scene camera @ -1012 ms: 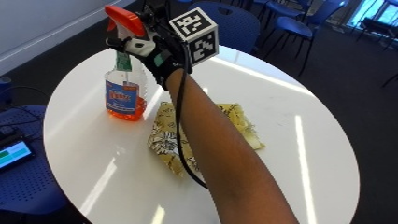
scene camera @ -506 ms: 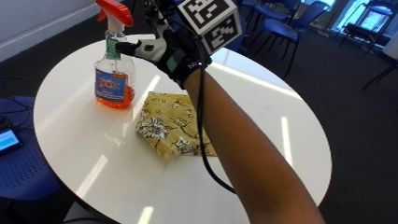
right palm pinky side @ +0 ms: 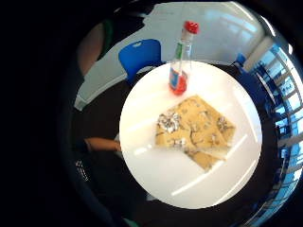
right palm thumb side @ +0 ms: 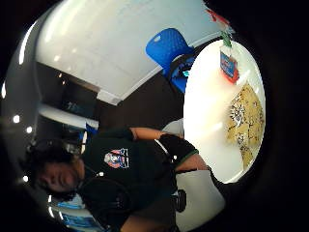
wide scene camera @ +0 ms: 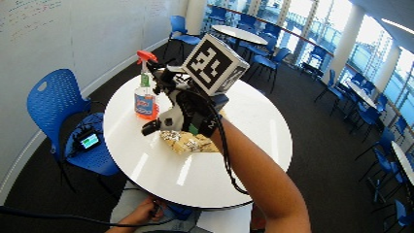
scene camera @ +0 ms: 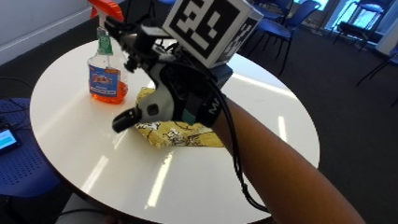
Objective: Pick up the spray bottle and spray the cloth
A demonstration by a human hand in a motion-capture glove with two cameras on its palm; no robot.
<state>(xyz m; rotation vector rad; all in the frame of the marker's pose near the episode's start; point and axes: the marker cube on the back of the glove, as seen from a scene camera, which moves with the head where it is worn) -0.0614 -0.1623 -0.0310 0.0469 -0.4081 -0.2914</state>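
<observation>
The spray bottle (scene camera: 105, 74) has a red trigger top and orange liquid, and it stands upright on the round white table (scene camera: 81, 154) near its far left edge. Beside it lies the yellow patterned cloth (scene camera: 177, 135), folded flat. My gloved right hand (scene camera: 180, 93) hovers above the cloth, just right of the bottle's neck, with its fingers spread and nothing in them. From the palm views, the bottle (right palm pinky side: 180, 71) and cloth (right palm pinky side: 196, 130) lie well below the hand. The wide view shows the same bottle (wide scene camera: 144, 99), cloth (wide scene camera: 187, 143) and hand (wide scene camera: 191, 109).
A blue chair (wide scene camera: 55, 102) stands left of the table, with a small lit device (wide scene camera: 89, 141) on its seat. More blue chairs and tables (wide scene camera: 239, 34) fill the room behind. A bare hand (wide scene camera: 139, 216) is at the table's near edge.
The whole outside picture has shifted, so its camera moved. The hand now sits lower and further right of the bottle's top, over the cloth. Bottle and cloth lie where they were.
</observation>
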